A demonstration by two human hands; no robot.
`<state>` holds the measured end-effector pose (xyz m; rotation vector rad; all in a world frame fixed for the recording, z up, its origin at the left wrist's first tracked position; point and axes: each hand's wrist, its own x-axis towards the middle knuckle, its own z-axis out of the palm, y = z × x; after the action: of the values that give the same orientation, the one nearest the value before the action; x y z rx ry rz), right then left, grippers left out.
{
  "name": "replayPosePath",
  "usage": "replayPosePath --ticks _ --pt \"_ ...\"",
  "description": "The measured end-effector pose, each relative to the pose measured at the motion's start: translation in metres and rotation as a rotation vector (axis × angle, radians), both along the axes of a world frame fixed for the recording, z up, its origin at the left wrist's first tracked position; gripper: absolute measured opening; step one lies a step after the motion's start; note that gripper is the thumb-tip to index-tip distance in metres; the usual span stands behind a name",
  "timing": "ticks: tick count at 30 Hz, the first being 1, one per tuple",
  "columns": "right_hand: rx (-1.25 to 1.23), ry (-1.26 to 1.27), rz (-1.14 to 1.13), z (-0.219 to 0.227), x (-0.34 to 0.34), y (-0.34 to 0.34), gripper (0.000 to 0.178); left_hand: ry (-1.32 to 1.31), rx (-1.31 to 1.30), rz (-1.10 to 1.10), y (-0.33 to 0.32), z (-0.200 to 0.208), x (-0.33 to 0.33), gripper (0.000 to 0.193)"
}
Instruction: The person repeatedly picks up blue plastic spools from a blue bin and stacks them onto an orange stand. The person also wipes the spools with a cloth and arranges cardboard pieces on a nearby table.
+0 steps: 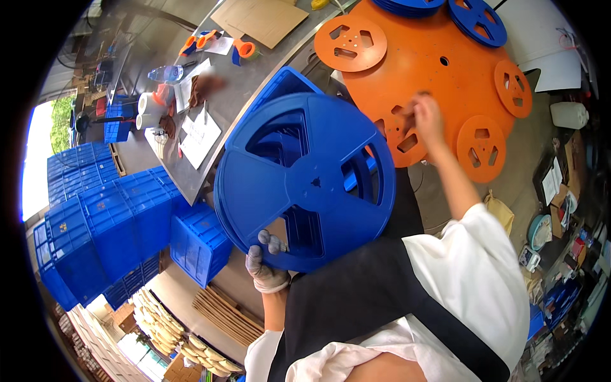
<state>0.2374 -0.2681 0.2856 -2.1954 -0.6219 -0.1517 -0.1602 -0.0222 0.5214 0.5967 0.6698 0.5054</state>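
Observation:
In front of my body, a stack of large blue plastic reels (318,172) is held up, with cut-out openings between the spokes of the top one. My left hand (267,264), in a grey-white glove, grips the stack's lower left rim, its fingers hooked through an opening. Beyond the stack, my right hand (425,120) is over a small orange disc (407,149) on the big orange round table (439,83). Motion blurs its fingers, and whether they hold anything is unclear.
More orange discs (482,148) and blue reels (477,22) lie around the round table's edge. A blue crate (283,86) is partly behind the held stack. At left are a grey workbench (248,89) with papers, a bottle (167,73) and rolls, and stacked blue crates (121,219).

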Motion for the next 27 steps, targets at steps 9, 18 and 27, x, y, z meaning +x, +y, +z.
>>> replayPosePath --ticks 9,18,27 --pt "0.285 1.023 -0.020 0.075 -0.070 0.007 0.046 -0.258 -0.094 -0.031 0.019 -0.019 -0.026 0.029" --pt "1.172 1.794 0.138 0.172 -0.169 0.066 0.041 -0.218 -0.106 0.043 0.035 -0.024 -0.032 0.033" --pt "1.228 1.458 0.262 0.231 -0.143 0.105 0.040 -0.102 -0.111 0.161 0.060 -0.033 -0.029 0.043"
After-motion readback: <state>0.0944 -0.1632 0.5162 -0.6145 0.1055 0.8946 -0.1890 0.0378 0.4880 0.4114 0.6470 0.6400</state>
